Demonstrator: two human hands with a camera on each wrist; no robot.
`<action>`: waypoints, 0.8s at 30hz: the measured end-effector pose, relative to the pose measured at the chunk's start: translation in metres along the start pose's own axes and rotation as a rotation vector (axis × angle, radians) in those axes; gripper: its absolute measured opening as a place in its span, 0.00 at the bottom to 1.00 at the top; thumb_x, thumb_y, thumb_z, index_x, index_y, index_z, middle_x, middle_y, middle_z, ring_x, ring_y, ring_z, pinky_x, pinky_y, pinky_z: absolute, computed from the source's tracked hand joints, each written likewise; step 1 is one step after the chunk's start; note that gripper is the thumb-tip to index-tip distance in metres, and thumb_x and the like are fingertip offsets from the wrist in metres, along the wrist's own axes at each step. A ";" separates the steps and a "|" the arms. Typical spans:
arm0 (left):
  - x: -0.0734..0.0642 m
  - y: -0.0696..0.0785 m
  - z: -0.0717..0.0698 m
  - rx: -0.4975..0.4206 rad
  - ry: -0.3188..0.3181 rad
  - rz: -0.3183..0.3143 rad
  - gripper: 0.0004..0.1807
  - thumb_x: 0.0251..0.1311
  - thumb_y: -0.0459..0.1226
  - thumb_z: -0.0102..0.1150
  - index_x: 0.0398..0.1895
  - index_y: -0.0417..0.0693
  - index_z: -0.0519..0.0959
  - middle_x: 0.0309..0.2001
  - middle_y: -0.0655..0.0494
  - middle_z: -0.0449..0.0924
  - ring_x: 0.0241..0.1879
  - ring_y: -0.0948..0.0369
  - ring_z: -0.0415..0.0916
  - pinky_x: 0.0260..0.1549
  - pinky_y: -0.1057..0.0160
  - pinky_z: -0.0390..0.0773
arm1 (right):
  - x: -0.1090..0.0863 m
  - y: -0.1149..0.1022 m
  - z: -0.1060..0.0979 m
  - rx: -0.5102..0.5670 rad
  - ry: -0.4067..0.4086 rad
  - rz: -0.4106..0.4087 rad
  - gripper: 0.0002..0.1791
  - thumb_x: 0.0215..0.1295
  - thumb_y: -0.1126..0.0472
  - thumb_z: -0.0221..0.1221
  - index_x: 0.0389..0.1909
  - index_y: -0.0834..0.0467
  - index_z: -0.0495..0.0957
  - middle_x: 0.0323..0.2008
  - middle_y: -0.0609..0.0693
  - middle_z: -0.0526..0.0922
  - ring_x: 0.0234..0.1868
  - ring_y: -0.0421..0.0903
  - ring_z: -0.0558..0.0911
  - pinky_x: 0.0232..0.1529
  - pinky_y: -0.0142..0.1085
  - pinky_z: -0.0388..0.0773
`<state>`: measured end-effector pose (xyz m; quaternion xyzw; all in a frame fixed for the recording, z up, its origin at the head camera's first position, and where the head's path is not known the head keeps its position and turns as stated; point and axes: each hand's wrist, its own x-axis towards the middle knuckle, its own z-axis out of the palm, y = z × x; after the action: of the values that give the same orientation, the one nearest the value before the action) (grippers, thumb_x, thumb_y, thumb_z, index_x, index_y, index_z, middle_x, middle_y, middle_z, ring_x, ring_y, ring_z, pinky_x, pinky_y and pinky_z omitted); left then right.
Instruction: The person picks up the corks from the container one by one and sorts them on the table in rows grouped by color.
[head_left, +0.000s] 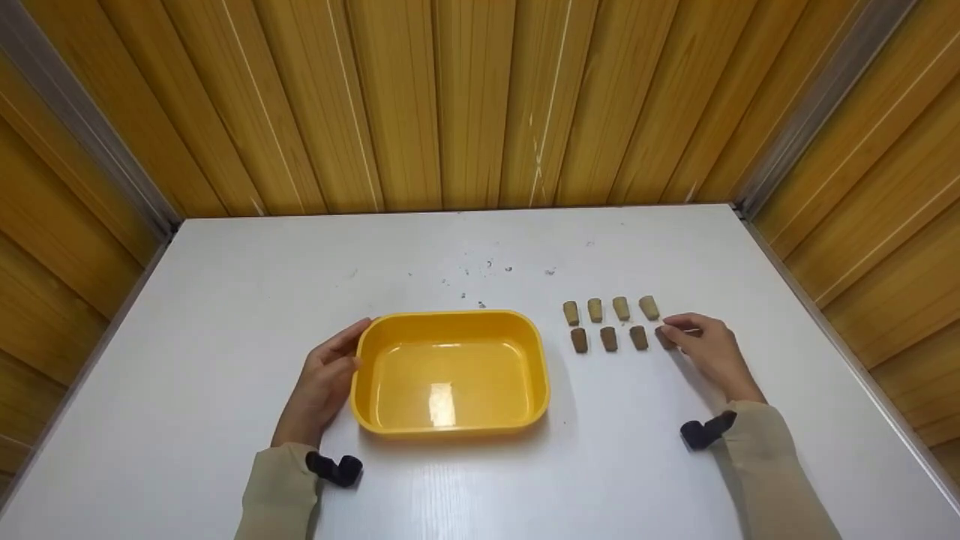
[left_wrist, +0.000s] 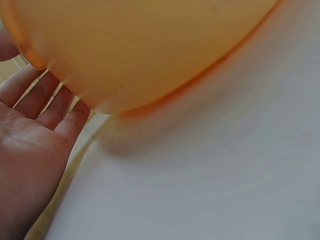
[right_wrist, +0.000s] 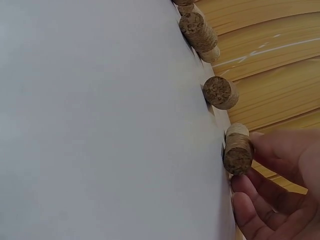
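My left hand (head_left: 322, 382) lies along the left side of a yellow plastic tray (head_left: 450, 431). In the left wrist view, nearly straight fingers (left_wrist: 50, 102) touch the tray's outer wall (left_wrist: 135, 55), with the thumb up by the rim. My right hand (head_left: 709, 352) pinches a dark brown tapered cork (head_left: 664, 337) between thumb and fingers, at the right end of a row. That cork (right_wrist: 238, 160) shows its speckled round end in the right wrist view. More dark corks (head_left: 608, 339) lie to its left, and a row of lighter corks (head_left: 620, 308) lies just behind.
The white table (head_left: 247, 300) has small dark specks (head_left: 487, 266) scattered behind the tray. Wood-patterned walls (head_left: 472, 105) stand at the back and both sides. A black wrist camera (head_left: 334, 469) sits on the left sleeve, another black wrist camera (head_left: 706, 431) on the right.
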<state>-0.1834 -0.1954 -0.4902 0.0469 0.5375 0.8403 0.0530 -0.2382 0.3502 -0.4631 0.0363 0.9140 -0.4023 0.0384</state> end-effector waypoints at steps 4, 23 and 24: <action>0.000 0.000 -0.001 0.001 -0.003 0.003 0.30 0.61 0.24 0.50 0.69 0.35 0.62 0.64 0.52 0.72 0.63 0.59 0.70 0.63 0.65 0.70 | -0.001 0.000 0.000 -0.005 -0.004 0.002 0.29 0.68 0.46 0.54 0.60 0.64 0.72 0.54 0.64 0.77 0.52 0.54 0.77 0.40 0.23 0.74; 0.000 -0.001 -0.005 0.036 -0.012 -0.001 0.29 0.66 0.30 0.46 0.70 0.35 0.59 0.67 0.51 0.69 0.65 0.59 0.68 0.65 0.65 0.68 | -0.003 0.003 0.001 -0.003 0.008 0.019 0.29 0.70 0.45 0.50 0.62 0.61 0.71 0.59 0.65 0.74 0.58 0.58 0.73 0.53 0.42 0.72; 0.000 -0.002 -0.005 0.028 -0.005 -0.002 0.28 0.68 0.32 0.45 0.71 0.35 0.58 0.67 0.52 0.68 0.66 0.59 0.67 0.65 0.65 0.67 | -0.003 0.003 0.001 -0.007 0.013 0.013 0.29 0.70 0.45 0.50 0.63 0.61 0.71 0.59 0.65 0.74 0.57 0.58 0.74 0.52 0.42 0.72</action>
<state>-0.1844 -0.1993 -0.4939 0.0492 0.5493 0.8324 0.0546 -0.2347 0.3513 -0.4657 0.0448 0.9153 -0.3987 0.0355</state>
